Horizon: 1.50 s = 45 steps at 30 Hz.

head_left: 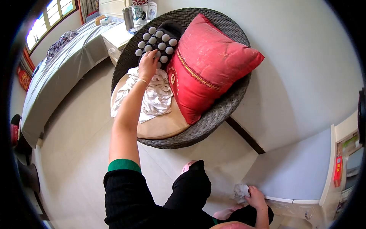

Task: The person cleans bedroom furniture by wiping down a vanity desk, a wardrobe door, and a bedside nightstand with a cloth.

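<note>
My left hand [148,65] reaches out to the wicker chair [183,140]. Its fingers are closed at the near edge of a black pad studded with several round grey knobs [161,46], which looks like a massage pad. Just below that hand, a crumpled white cloth [157,100] lies on the beige seat cushion [162,128]. A large red pillow [207,57] leans in the chair to the right of the pad. Low at the right, my right hand [256,197] grips a crumpled whitish rag [241,192] beside my leg.
A bed [68,80] runs along the left, with a white bedside table [116,37] holding a steel flask [128,18]. A wall stands behind the chair. At lower right is a white cabinet with drawers [293,208], next to a shelf with a red box [337,171].
</note>
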### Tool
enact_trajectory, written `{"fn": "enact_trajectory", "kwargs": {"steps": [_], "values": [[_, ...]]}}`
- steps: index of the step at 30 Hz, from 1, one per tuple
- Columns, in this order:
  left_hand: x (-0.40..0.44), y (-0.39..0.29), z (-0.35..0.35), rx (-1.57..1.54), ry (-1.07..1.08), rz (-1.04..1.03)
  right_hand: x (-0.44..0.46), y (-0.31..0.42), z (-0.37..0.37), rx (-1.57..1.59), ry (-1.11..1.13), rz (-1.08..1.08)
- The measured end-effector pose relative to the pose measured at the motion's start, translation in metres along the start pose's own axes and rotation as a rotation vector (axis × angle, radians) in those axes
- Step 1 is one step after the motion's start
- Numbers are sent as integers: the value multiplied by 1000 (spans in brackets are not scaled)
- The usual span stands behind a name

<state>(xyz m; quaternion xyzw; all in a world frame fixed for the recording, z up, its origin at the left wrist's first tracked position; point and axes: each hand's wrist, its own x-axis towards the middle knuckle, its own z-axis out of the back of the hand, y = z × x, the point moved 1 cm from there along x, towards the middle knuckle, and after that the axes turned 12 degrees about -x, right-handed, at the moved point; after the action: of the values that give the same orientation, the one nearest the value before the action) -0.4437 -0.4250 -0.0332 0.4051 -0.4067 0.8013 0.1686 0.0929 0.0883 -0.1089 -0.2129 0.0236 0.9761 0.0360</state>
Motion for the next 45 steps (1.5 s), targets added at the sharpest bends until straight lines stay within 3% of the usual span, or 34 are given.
{"fn": "enact_trajectory", "kwargs": {"steps": [3, 5, 15, 17, 20, 21, 26, 30, 33, 36, 38, 41, 45], "values": [[3, -6, -3, 88, -26, 14, 2, -3, -6, -20, 28, -2], [8, -6, -7, 108, -31, 133, 2, -2, -5, -20, 17, -2], [13, -6, -10, 184, -44, 108, -1, 5, 3, -13, 14, -18], [13, -7, -12, 229, 36, 187, -4, 4, 2, 4, 2, -23], [-2, -30, -11, 168, -41, 145, -9, 3, 3, 3, 0, -30], [-7, -36, -10, 212, 36, 98, -10, 3, 2, -14, 13, -31], [-6, -33, -11, 267, 16, 69, -20, -9, -10, -2, -35, -11], [9, -33, 14, 304, 283, 150, -20, -9, -6, 26, -66, -4], [-12, -29, 31, 362, 167, -44, -25, -3, 2, 68, -88, 8], [-73, -23, 45, 432, 195, 179, -30, 4, 5, 95, -85, -18], [-132, -19, 52, 524, 281, 227, -34, 3, 4, 72, -85, -11], [-142, -59, 71, 508, 512, 400, -38, -3, 1, 74, -144, 27], [-146, -61, 71, 442, 563, 331, -41, 3, 9, 65, -102, 3]]}}
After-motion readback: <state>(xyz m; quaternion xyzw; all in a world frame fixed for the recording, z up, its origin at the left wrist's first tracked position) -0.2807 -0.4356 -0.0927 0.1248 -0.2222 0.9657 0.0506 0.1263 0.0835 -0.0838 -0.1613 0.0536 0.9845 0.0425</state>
